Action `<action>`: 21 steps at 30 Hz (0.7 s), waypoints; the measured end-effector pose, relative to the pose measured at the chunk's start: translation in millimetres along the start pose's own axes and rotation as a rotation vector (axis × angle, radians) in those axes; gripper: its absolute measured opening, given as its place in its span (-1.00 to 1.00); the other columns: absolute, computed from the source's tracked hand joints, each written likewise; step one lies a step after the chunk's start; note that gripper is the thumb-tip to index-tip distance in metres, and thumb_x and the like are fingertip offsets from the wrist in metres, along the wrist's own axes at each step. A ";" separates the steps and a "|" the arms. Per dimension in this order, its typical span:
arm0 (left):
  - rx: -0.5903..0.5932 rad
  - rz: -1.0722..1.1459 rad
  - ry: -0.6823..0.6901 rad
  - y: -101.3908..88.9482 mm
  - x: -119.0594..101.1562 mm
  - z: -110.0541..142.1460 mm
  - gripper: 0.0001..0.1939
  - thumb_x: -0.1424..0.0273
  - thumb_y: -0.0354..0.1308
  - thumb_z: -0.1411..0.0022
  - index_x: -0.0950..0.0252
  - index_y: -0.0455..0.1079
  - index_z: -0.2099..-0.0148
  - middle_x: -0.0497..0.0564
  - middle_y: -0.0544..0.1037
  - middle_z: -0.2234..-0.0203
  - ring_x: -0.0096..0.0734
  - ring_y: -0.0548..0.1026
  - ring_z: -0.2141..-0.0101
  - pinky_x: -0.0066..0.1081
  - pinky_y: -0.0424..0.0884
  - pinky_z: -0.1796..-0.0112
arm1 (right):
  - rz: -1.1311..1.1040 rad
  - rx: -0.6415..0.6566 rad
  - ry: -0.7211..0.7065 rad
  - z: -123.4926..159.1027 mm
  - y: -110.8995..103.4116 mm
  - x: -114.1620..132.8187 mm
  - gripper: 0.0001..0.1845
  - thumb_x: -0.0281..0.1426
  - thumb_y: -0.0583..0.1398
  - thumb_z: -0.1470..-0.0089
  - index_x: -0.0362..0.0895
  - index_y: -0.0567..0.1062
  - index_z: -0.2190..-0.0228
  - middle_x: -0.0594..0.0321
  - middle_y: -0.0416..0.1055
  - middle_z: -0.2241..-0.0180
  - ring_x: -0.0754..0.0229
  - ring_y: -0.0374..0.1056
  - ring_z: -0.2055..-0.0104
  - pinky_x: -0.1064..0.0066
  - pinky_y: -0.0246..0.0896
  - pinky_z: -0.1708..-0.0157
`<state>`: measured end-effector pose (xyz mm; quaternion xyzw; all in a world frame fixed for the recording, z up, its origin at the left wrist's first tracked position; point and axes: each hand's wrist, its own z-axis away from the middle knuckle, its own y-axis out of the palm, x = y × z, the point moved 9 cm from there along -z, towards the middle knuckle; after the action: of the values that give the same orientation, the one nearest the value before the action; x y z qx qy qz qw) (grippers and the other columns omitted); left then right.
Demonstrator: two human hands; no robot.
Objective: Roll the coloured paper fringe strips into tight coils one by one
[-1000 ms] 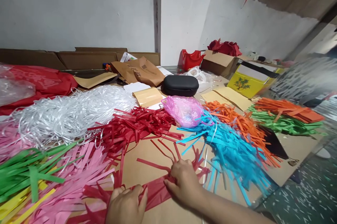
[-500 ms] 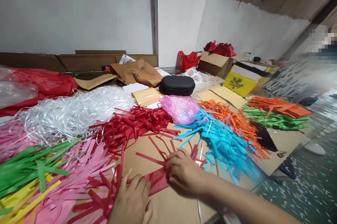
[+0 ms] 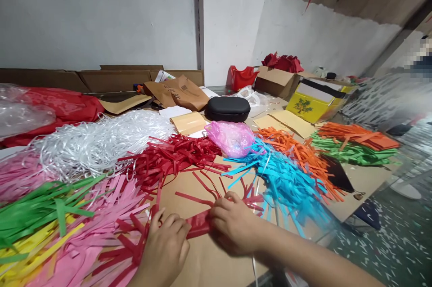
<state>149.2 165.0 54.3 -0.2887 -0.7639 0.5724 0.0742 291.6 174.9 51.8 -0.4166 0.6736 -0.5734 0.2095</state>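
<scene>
A red fringed strip [image 3: 198, 224] stretches over the brown cardboard [image 3: 205, 262], with loose tassel ends fanning out at both sides. At its left end, my left hand [image 3: 168, 243] is closed with bent fingers round the material. My right hand [image 3: 232, 224] grips the other end, fingers curled and pressed down. What lies under both palms is hidden. Just behind the hands is a heap of red fringe [image 3: 175, 154]. Blue fringe [image 3: 283, 179] lies to the right of my right hand. Pink fringe [image 3: 91, 233] is spread left of my left hand.
White stringy strands [image 3: 104, 141], green strips [image 3: 37, 208] and yellow strips [image 3: 30, 251] crowd the left. A pink plastic bag [image 3: 231, 137] and a black case [image 3: 228, 109] sit behind. Orange fringe [image 3: 300, 154] and a yellow box [image 3: 310, 102] stand right, near the cardboard's edge.
The red strip between my hands looks narrower and more gathered. My left hand has shifted slightly, its fingers more bent. My right hand stays nearly in place.
</scene>
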 end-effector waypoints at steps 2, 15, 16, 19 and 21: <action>0.055 0.027 -0.015 0.2 1.0 -1.9 -0.69 0.57 0.04 -0.18 0.19 0.59 0.22 -0.09 0.66 0.35 -0.21 0.54 0.20 0.05 0.11 -0.15 | 0.043 -0.015 0.009 -1.6 1.4 -0.8 -0.86 -0.40 0.15 -0.23 -0.10 0.54 0.27 0.10 0.58 0.13 0.02 0.33 0.04 0.06 0.00 -0.02; -0.069 -0.274 0.020 14.0 -7.4 13.5 -0.78 0.52 0.11 -0.26 0.25 0.59 0.28 0.05 0.66 0.36 -0.13 0.53 0.18 0.10 0.09 -0.17 | 0.091 -0.020 -0.021 -8.5 11.6 11.3 -0.86 -0.46 0.16 -0.30 -0.11 0.55 0.24 0.14 0.57 0.30 0.06 0.32 0.19 0.13 0.01 0.07; -0.091 -0.248 0.024 10.3 -3.1 16.6 -0.74 0.54 0.07 -0.28 0.23 0.59 0.27 0.03 0.67 0.34 -0.14 0.53 0.17 0.08 0.09 -0.17 | 0.065 -0.027 0.012 -7.5 15.4 4.5 -0.85 -0.45 0.17 -0.30 -0.11 0.55 0.30 0.17 0.56 0.35 0.08 0.31 0.22 0.15 0.00 0.11; -0.093 -0.114 0.046 1.6 14.7 22.5 -0.73 0.51 0.06 -0.31 0.12 0.58 0.22 -0.09 0.66 0.32 -0.24 0.55 0.19 0.03 0.02 -0.15 | -0.100 -0.060 0.162 -2.9 19.7 -23.5 -0.85 -0.33 0.22 -0.31 -0.07 0.57 0.30 0.24 0.57 0.27 0.11 0.32 0.16 0.19 -0.04 0.14; -0.044 -0.024 0.032 1.1 27.4 21.6 -0.81 0.40 0.12 -0.33 0.06 0.55 0.23 -0.17 0.65 0.34 -0.31 0.55 0.23 -0.02 -0.01 -0.11 | -0.185 -0.055 0.250 -1.2 21.6 -36.9 -0.83 -0.28 0.23 -0.31 -0.07 0.57 0.30 0.25 0.55 0.24 0.13 0.31 0.15 0.21 -0.03 0.14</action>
<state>117.5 161.7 40.1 -0.2899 -0.7784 0.5499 0.0868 304.6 205.2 24.4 -0.4079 0.6687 -0.6188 0.0591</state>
